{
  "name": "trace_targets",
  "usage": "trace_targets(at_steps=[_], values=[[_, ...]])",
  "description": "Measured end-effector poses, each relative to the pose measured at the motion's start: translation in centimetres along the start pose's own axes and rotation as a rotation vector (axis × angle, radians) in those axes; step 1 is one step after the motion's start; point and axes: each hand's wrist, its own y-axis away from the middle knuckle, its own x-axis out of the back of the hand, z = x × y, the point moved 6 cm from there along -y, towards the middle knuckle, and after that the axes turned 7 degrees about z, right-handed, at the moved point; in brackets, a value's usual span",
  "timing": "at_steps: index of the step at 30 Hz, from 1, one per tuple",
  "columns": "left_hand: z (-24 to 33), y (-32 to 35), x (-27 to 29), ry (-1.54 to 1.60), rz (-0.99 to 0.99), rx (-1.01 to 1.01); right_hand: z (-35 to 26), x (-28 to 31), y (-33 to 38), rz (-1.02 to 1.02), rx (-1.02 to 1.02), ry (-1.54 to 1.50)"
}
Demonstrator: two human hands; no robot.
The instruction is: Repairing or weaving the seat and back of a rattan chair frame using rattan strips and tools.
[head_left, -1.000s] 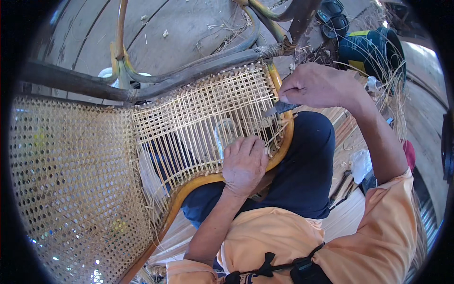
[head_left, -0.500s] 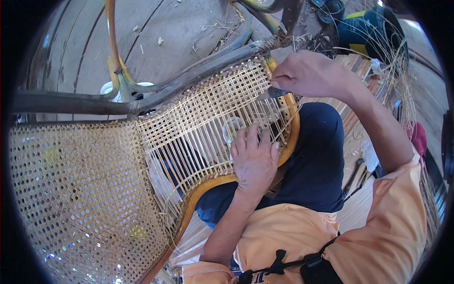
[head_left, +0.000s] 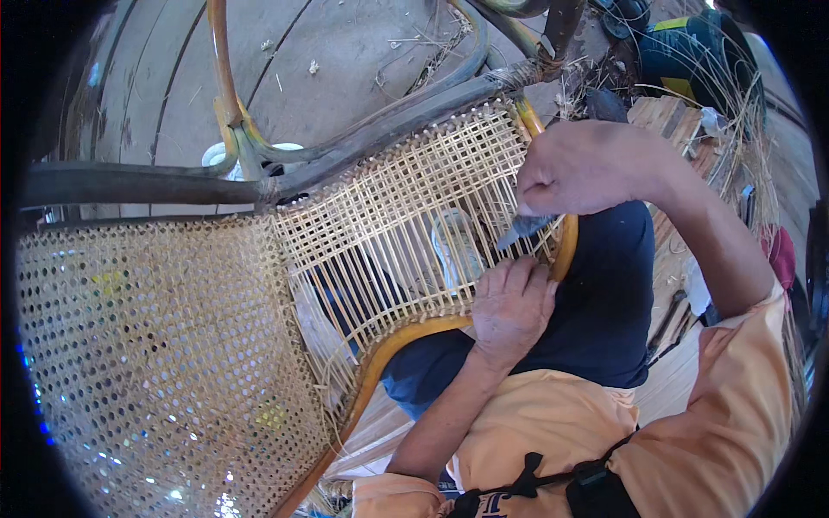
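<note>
"What's around the work?"
"A dark green bucket (head_left: 682,52) beyond the right hand (head_left: 579,168), with loose cane strips (head_left: 751,160) straggling beside it. A dark-trousered leg (head_left: 604,293) sits beneath the yellow rattan rim (head_left: 414,330)."
"And the woven cane panel (head_left: 406,190)?"
"Mostly left of both hands, its open strands under the blade."
"Holding anything?"
"The right grasps a flat-bladed tool (head_left: 515,234). The left hand (head_left: 511,309) rests over the rim, fingers bent; whether it grips a strand, I can't tell."
</note>
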Motion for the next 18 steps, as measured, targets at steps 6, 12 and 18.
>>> trace_targets(at_steps=[6, 12, 18], values=[[-0.3, -0.1, 0.0, 0.042, -0.004, -0.042, 0.5, 2.1, 0.2, 0.401, -0.045, -0.059], [-0.4, 0.3, 0.1, 0.072, 0.036, -0.116, 0.2, 0.8, -1.2, 0.4, -0.048, -0.104], [-0.6, 0.6, 0.0, 0.098, 0.032, -0.128, -1.9, -1.0, -0.8, -0.025, 0.045, -0.022]])
